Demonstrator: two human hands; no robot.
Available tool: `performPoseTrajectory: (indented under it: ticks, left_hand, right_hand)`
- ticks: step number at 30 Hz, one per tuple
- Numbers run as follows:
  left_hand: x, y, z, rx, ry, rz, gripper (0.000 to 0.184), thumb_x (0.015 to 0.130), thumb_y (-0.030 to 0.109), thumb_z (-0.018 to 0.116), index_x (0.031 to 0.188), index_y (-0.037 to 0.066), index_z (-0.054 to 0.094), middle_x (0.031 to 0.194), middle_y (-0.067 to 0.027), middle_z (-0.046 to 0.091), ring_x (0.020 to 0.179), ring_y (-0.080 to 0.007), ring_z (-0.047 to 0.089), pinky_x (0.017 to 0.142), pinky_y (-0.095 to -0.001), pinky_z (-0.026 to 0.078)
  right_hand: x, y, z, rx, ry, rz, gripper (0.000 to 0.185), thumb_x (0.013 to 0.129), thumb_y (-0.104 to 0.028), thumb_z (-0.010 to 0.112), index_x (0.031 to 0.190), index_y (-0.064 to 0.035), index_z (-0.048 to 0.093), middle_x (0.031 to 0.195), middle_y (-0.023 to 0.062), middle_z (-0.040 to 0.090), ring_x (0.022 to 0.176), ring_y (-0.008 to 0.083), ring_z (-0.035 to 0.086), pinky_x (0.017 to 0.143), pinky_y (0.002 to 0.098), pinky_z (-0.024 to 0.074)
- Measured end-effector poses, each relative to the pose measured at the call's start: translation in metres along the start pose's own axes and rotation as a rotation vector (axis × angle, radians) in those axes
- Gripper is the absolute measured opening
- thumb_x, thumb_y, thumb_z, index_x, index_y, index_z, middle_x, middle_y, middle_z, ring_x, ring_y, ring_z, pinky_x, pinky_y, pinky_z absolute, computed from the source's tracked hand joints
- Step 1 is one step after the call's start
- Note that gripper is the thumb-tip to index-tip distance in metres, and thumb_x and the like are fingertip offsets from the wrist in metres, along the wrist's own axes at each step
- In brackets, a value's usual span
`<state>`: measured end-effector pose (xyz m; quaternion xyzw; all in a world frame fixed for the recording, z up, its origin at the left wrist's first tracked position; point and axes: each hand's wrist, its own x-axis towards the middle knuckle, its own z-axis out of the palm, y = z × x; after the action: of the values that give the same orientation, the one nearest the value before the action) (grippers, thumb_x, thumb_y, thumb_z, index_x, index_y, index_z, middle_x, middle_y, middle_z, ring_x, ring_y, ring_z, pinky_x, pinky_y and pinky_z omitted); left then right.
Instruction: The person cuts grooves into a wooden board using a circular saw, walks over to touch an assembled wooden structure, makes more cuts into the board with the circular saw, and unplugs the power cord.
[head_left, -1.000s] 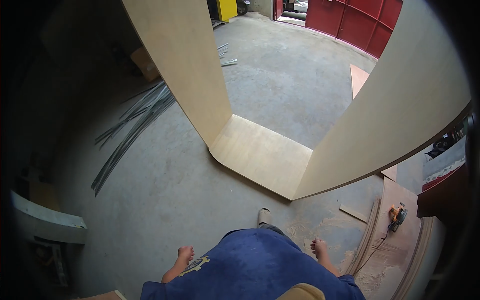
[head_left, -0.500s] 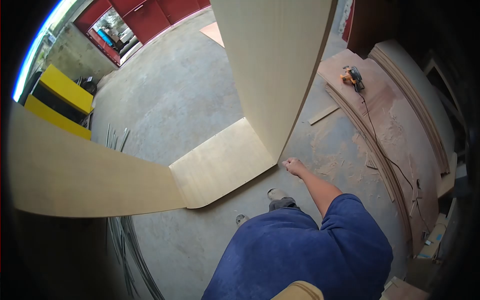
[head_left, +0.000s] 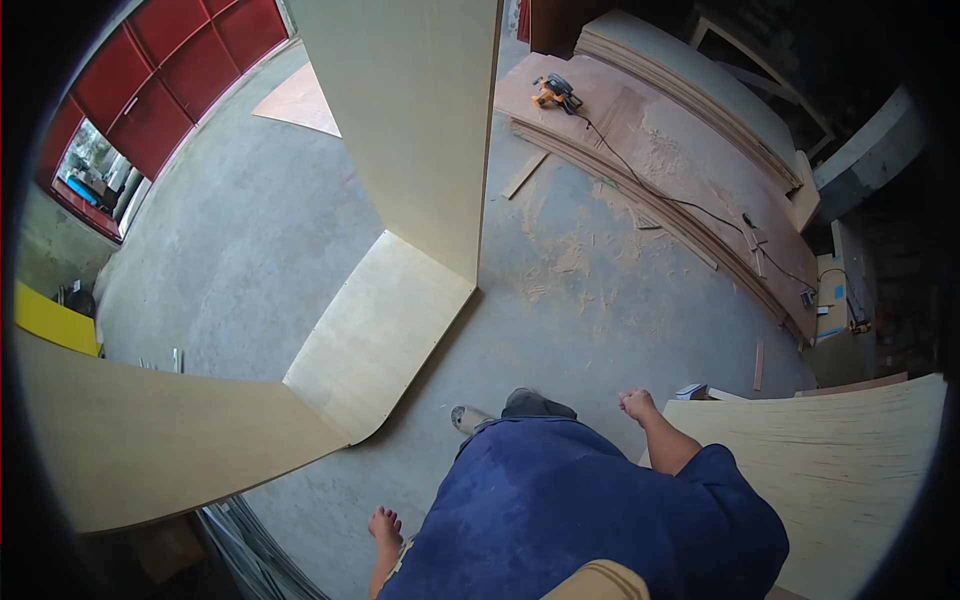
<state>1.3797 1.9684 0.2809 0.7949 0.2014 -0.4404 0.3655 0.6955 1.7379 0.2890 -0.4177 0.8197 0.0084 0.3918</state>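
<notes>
Ahead of me a plywood structure stands on the concrete floor: a base panel (head_left: 380,335), a tall upright panel (head_left: 410,120) at its far end and another side panel (head_left: 170,430) at the left. My left hand (head_left: 384,522) hangs low at my left side, below the base panel, its fingers curled and touching nothing; whether they hold anything small is hidden. On the right my right hand (head_left: 636,404) is closed, close to the corner of a pale plywood sheet (head_left: 810,450). Nothing can be made out in its fingers.
Stacked plywood sheets (head_left: 690,150) lie at the upper right, with an orange power saw (head_left: 556,93) and its cord on them. Sawdust and a wood strip (head_left: 525,175) are on the floor. Metal strips (head_left: 255,550) lie lower left. A red gate (head_left: 160,75) stands upper left.
The view has turned to the right, so the structure sits further left. My right hand has moved away from the structure's corner. My left hand has come back into view, and a pale sheet shows lower right.
</notes>
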Motion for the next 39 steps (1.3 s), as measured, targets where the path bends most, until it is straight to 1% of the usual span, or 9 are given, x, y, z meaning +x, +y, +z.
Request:
performPoseTrajectory:
  ticks: [5,15,20,22,24,29,32,36,39]
  left_hand:
    - [0.011,-0.002,0.039,0.24,-0.198,0.073,0.043,0.1,0.031,0.061,0.135,0.007,0.054,0.116,-0.0102,0.068,0.099,-0.0241,0.068,0.081,-0.0433,0.055]
    - [-0.035,-0.036,0.059,0.778,-0.482,0.391,0.039,0.094,0.029,0.069,0.123,0.003,0.065,0.098,-0.0066,0.071,0.084,-0.0184,0.069,0.063,-0.0309,0.053]
    - [-0.05,-0.052,0.043,0.99,-0.488,0.531,0.038,0.093,0.028,0.069,0.12,0.0,0.068,0.095,-0.0114,0.074,0.08,-0.0188,0.071,0.061,-0.0321,0.054]
    - [-0.054,-0.055,0.039,1.052,-0.488,0.537,0.039,0.093,0.028,0.069,0.119,0.0,0.069,0.094,-0.0126,0.074,0.079,-0.0199,0.072,0.064,-0.0332,0.055]
    - [-0.052,-0.054,0.039,1.114,-0.536,0.576,0.04,0.092,0.029,0.069,0.12,0.0,0.069,0.096,-0.0134,0.075,0.08,-0.0207,0.072,0.067,-0.0341,0.056]
    - [-0.057,-0.039,0.04,1.151,-0.631,0.731,0.046,0.091,0.032,0.071,0.123,-0.001,0.068,0.107,-0.0172,0.076,0.087,-0.023,0.075,0.08,-0.0368,0.058]
    - [-0.064,-0.021,0.024,1.064,-0.667,0.838,0.045,0.092,0.031,0.07,0.122,-0.002,0.068,0.108,-0.0185,0.075,0.089,-0.0232,0.074,0.081,-0.0363,0.057]
    - [-0.067,0.004,-0.041,1.033,-0.655,0.977,0.045,0.092,0.033,0.07,0.122,-0.001,0.068,0.108,-0.019,0.075,0.092,-0.0243,0.073,0.084,-0.0373,0.056]
    - [-0.011,0.003,-0.118,0.961,-0.6,0.925,0.049,0.093,0.037,0.068,0.125,0.0,0.068,0.12,-0.0237,0.071,0.11,-0.035,0.069,0.096,-0.0402,0.053]
  right_hand:
    - [-0.092,0.075,0.004,0.462,-0.002,0.421,0.031,0.102,-0.042,0.056,0.104,-0.0124,0.066,0.086,0.0015,0.07,0.076,0.0158,0.066,0.07,0.0381,0.049]
    - [-0.212,0.185,0.106,0.684,0.075,0.237,0.034,0.103,-0.038,0.055,0.114,-0.0066,0.065,0.098,0.0081,0.072,0.09,0.0184,0.068,0.075,0.0349,0.0509]
    - [-0.313,0.278,0.186,0.778,0.006,0.446,0.026,0.102,-0.028,0.057,0.112,-0.0051,0.066,0.096,0.0079,0.072,0.081,0.0164,0.068,0.062,0.0288,0.0492]
    - [-0.356,0.306,0.205,0.758,-0.06,0.643,0.025,0.099,-0.023,0.059,0.112,-0.0041,0.069,0.097,0.0085,0.073,0.084,0.0193,0.07,0.074,0.0349,0.0552]
    - [-0.385,0.348,0.235,0.763,-0.077,0.636,0.024,0.1,-0.023,0.058,0.111,-0.0051,0.069,0.095,0.007,0.072,0.083,0.0182,0.069,0.071,0.0351,0.0538]
    - [-0.438,0.332,0.241,0.835,0.034,0.717,0.021,0.099,-0.022,0.059,0.107,-0.0065,0.071,0.092,0.0035,0.071,0.08,0.0158,0.068,0.064,0.0354,0.0501]
    - [-0.441,0.32,0.25,0.652,0.042,0.459,0.022,0.1,-0.022,0.059,0.111,-0.0055,0.069,0.098,0.0054,0.072,0.087,0.0159,0.068,0.068,0.0316,0.0508]
    - [-0.422,0.274,0.252,0.845,0.186,0.488,0.023,0.1,-0.024,0.061,0.113,-0.0052,0.066,0.096,0.0056,0.07,0.083,0.0141,0.065,0.066,0.029,0.0485]
    - [-0.427,0.22,0.251,0.773,0.138,0.423,0.025,0.1,-0.027,0.062,0.114,-0.0065,0.065,0.095,0.0052,0.07,0.081,0.0133,0.064,0.064,0.0282,0.0468]
